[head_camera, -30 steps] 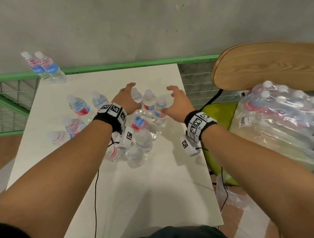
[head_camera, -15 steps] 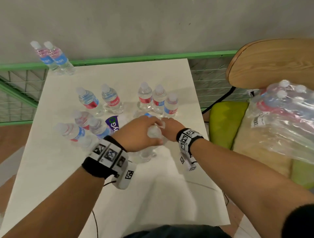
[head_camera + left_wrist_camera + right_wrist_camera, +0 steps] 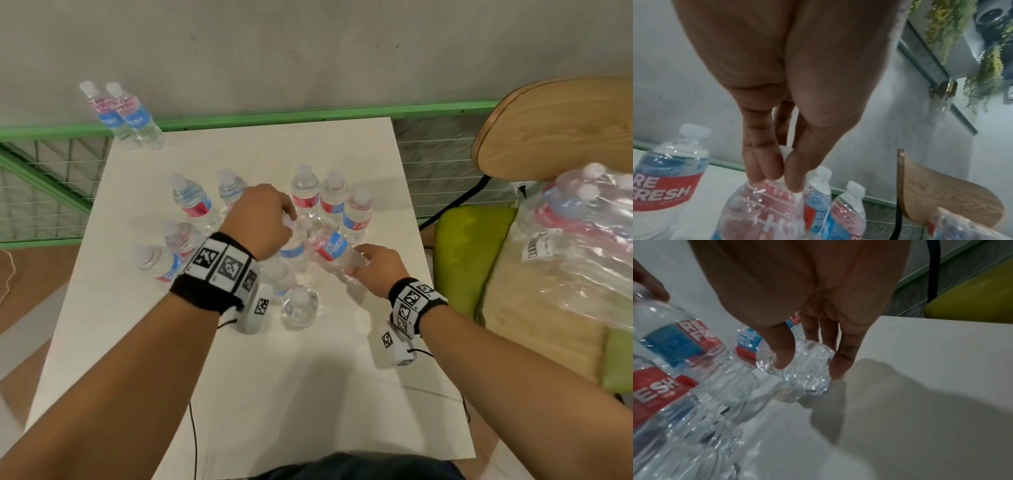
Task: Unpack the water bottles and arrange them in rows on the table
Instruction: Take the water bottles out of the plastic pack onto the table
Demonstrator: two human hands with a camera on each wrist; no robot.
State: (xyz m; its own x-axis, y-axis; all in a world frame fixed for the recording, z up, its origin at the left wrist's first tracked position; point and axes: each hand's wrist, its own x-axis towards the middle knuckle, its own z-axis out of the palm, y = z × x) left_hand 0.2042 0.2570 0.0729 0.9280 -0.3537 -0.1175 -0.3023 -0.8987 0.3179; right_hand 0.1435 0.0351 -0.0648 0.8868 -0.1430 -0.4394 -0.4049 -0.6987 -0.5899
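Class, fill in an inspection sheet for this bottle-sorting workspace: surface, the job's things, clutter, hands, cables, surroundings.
Surface: white table, near half bare.
Job's things: loose water bottles standing unevenly; two more at the far left corner; wrapped pack on the chair.
Clutter: nothing seen.
Hands: left hand pinches the cap end of one bottle; right hand grips the base of a tilted bottle.
Cables: black wrist-camera leads hang over the near edge.
Surroundings: green rail, grey wall, wooden chair.

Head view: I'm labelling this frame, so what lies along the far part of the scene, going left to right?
Pair of bottles at the table's far left corner → bare far edge of the white table → wooden chair back.
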